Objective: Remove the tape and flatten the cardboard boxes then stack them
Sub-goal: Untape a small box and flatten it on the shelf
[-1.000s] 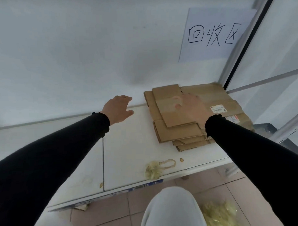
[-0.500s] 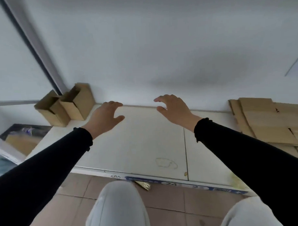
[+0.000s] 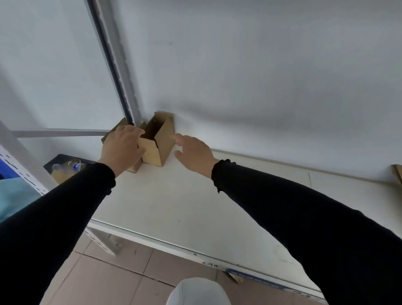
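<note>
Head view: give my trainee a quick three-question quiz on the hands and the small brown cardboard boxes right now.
1. True or false: the right hand grips the open-topped brown cardboard box.
2. Which hand lies over the other, partly hidden brown cardboard box?
3. The boxes stand on the white shelf at: A) its far left corner, B) its front edge, C) its right end.

Key: 1 false, it is near but apart; 2 the left hand; 3 A.

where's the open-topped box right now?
In the head view the open-topped box stands upright at the far left of the white shelf, against the wall, between the left hand and the right hand, beside a second box.
</note>
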The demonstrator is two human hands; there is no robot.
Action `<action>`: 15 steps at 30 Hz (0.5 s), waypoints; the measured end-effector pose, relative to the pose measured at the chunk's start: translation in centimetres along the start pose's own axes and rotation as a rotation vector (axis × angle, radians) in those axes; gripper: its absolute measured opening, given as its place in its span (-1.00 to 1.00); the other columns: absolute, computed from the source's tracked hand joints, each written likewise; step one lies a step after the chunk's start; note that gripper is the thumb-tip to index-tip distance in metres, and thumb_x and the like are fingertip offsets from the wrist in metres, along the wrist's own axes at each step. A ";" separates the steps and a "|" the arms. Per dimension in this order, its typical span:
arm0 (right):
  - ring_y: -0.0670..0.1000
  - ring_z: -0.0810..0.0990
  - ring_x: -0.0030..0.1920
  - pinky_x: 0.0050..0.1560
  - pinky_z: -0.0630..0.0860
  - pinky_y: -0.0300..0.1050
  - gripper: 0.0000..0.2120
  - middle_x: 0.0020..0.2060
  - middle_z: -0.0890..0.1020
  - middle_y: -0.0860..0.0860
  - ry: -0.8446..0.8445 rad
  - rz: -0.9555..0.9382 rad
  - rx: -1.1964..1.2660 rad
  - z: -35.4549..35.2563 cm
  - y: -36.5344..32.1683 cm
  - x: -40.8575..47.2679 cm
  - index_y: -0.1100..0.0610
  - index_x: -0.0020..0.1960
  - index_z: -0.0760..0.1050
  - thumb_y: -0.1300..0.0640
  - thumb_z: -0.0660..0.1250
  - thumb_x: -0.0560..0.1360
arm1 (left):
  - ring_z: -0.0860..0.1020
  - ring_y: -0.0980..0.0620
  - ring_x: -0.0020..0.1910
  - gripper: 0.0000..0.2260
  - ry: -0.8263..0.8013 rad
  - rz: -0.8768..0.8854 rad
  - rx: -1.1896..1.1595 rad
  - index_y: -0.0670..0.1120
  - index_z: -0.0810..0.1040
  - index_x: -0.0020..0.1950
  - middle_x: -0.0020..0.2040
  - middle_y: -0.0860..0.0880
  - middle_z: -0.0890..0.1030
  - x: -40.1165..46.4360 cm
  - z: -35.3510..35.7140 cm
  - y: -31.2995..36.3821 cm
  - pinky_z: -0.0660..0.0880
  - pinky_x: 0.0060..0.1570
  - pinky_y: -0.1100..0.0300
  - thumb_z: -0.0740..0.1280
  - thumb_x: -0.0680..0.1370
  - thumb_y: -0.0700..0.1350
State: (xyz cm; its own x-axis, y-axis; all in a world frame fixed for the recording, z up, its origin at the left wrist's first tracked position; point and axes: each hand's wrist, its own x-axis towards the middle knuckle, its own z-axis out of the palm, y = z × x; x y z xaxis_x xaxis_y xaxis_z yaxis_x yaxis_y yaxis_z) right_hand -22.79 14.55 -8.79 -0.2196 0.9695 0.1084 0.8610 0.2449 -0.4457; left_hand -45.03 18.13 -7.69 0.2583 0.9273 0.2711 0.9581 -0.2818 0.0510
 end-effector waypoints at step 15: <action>0.09 0.48 -0.19 -0.32 0.25 -0.05 -0.86 -0.38 0.30 -0.02 0.071 -0.084 -0.460 6.1 -1.3 6.7 0.06 0.14 0.40 0.18 0.24 0.59 | 0.45 -0.09 0.39 -0.83 0.035 0.148 0.290 0.18 0.70 0.05 0.19 0.06 0.64 4.2 4.7 -1.1 0.31 0.34 -0.02 0.31 0.62 -0.01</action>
State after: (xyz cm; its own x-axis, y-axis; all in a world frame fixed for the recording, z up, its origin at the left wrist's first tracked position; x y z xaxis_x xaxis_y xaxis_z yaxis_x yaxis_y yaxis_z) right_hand -28.19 20.74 -12.90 -0.2792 0.9403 0.1945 0.9590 0.2835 0.0058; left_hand -44.42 23.53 -11.16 0.3975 0.8711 0.2883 0.9073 -0.3261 -0.2654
